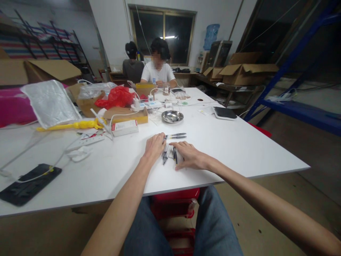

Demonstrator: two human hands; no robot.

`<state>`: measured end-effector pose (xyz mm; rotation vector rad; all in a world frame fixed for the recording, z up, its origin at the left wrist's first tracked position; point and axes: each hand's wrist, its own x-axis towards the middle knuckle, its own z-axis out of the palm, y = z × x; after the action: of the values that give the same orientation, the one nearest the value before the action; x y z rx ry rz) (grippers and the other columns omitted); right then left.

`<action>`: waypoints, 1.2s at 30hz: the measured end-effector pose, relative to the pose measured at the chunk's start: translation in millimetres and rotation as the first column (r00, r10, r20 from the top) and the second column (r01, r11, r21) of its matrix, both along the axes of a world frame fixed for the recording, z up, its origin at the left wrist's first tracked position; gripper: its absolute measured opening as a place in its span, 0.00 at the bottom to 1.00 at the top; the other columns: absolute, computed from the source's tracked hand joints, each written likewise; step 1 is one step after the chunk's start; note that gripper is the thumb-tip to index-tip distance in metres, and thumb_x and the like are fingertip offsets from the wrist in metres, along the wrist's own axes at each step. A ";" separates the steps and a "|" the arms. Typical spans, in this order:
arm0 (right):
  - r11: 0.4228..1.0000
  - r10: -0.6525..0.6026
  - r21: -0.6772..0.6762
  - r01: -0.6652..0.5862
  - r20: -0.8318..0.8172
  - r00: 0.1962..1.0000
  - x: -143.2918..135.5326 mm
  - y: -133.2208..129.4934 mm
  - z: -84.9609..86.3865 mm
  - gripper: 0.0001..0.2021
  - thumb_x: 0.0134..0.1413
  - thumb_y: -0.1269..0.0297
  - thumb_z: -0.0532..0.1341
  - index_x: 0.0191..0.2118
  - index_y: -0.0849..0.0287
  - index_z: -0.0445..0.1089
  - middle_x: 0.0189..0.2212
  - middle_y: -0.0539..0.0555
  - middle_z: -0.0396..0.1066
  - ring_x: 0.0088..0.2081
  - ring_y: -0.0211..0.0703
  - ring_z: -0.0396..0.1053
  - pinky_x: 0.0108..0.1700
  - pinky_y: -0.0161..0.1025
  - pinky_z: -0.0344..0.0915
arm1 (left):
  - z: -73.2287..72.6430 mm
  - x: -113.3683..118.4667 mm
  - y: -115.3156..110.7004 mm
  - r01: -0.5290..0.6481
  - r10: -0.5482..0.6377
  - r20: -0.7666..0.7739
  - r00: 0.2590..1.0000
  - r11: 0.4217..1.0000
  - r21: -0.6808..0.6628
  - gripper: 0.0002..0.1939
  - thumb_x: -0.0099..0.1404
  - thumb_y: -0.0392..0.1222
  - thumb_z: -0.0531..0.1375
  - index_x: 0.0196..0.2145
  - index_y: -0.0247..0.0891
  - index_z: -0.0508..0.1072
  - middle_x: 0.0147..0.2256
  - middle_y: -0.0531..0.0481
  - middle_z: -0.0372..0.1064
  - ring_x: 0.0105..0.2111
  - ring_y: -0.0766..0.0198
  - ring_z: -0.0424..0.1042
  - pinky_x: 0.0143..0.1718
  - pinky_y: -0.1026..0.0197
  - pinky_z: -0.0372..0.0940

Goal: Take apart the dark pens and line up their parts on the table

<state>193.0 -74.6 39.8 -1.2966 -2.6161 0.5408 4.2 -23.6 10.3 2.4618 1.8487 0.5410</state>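
Observation:
My left hand has its fingers bent together at the left ends of two dark pens, which lie side by side on the white table. Just below its fingertips is a small cluster of clear pen barrels with black ends. My right hand rests low on the table, its thumb and fingers curved about thin black pen refills with a yellowish lower end. Index finger and thumb are at opposite ends of these refills. The fingers of my left hand partly hide the pens' ends.
A round metal dish stands beyond my hands. Left of it are a white-and-red box, a power strip, cables and a red plastic bag. A black phone lies at far left, a scale at right. A person sits opposite.

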 end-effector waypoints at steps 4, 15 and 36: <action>1.000 -0.009 0.027 0.012 -0.087 0.996 2.3 -0.7 0.0 0.43 0.42 0.60 0.74 0.64 0.55 0.56 0.52 0.61 0.63 0.55 0.59 0.60 0.54 0.56 0.61 | 0.8 1.0 -1.1 -0.013 0.013 0.010 1.000 1.000 -0.024 0.12 0.68 0.39 0.54 0.48 0.43 0.70 0.44 0.47 0.76 0.46 0.58 0.74 0.45 0.59 0.64; 0.980 -0.163 -0.196 0.019 -0.751 0.639 8.3 48.4 3.0 0.12 0.48 0.64 0.67 0.40 0.61 0.71 0.28 0.49 0.69 0.29 0.39 0.70 0.35 0.40 0.68 | -2.3 -0.7 1.1 0.074 -0.079 0.063 0.995 0.994 0.076 0.11 0.70 0.39 0.53 0.47 0.41 0.72 0.45 0.47 0.73 0.48 0.59 0.72 0.45 0.60 0.64; 0.902 -0.425 -0.426 0.063 -0.905 -0.034 42.6 124.4 -44.0 0.20 0.30 0.59 0.76 0.31 0.59 0.72 0.24 0.46 0.70 0.27 0.35 0.69 0.40 0.40 0.69 | 1.2 3.2 2.5 0.146 -0.156 0.349 0.924 0.988 0.055 0.05 0.68 0.40 0.56 0.41 0.41 0.70 0.39 0.50 0.75 0.42 0.61 0.73 0.48 0.60 0.65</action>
<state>235.6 49.7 -4.1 -0.7703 -0.9969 1.1958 7.4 -21.1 11.5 2.3051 1.5107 0.9326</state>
